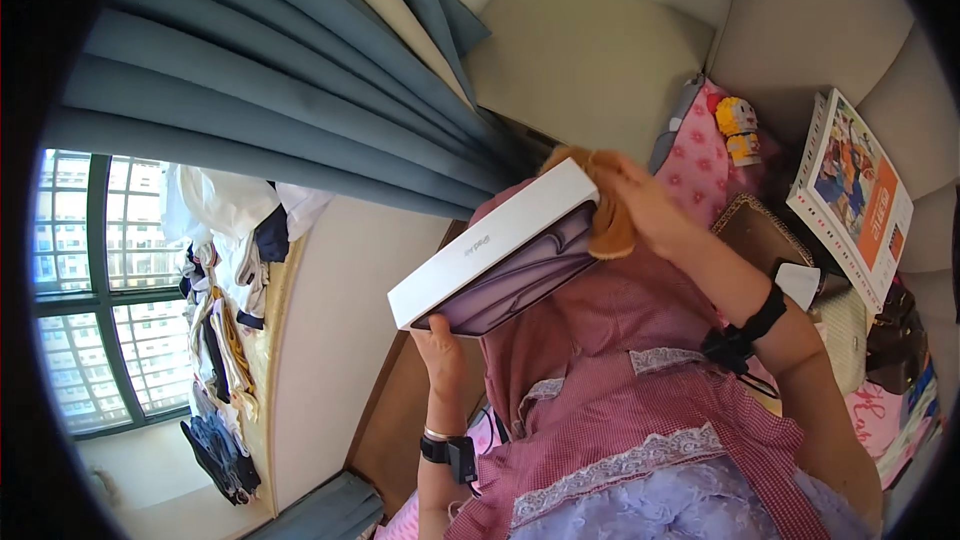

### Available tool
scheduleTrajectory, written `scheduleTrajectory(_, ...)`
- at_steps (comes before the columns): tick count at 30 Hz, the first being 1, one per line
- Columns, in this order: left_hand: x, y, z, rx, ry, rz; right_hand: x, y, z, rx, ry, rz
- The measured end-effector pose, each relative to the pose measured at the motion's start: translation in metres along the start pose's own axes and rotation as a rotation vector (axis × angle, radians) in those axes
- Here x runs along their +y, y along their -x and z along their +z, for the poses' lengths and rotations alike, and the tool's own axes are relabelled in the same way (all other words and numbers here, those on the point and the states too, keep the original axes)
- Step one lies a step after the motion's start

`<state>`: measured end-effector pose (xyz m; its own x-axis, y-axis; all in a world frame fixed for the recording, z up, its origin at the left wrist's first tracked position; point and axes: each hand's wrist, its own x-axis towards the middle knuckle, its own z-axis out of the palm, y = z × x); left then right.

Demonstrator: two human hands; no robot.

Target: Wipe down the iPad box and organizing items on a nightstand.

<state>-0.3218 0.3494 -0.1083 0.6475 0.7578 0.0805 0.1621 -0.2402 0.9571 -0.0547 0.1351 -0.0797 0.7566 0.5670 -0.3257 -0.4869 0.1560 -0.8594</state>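
A white tablet box (495,245) with a purple picture on one face is held up tilted in front of me. My left hand (440,352) grips its lower left end, the thumb lying over the edge. My right hand (645,208) is closed around a brown cloth (612,225), which presses against the box's upper right end. Part of the cloth also shows above the box. Some of my right fingers are hidden in its folds. Below the box is the red checked apron (640,420) that I wear.
Blue curtains (300,80) hang at the upper left, beside a window (110,290) and a sill piled with clothes (225,340). At the right, a boxed calendar-like book (855,190), a yellow figurine (738,130) and bags (765,230) lie close together near a beige padded surface (830,20).
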Motion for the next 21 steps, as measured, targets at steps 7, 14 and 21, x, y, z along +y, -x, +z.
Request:
scheduleTrajectory(7,0.017,-0.003,0.0,-0.18,0.267,-0.03,0.085,-0.009,-0.058,-0.063,0.701,-0.056)
scheduleTrajectory(14,0.051,-0.042,-0.024,-0.48,0.019,0.146,0.034,-0.048,-0.055,-0.015,0.698,-0.417)
scheduleTrajectory(21,0.026,-0.023,-0.024,-0.405,0.202,-0.212,0.039,-0.006,-0.019,-0.248,0.638,-0.212)
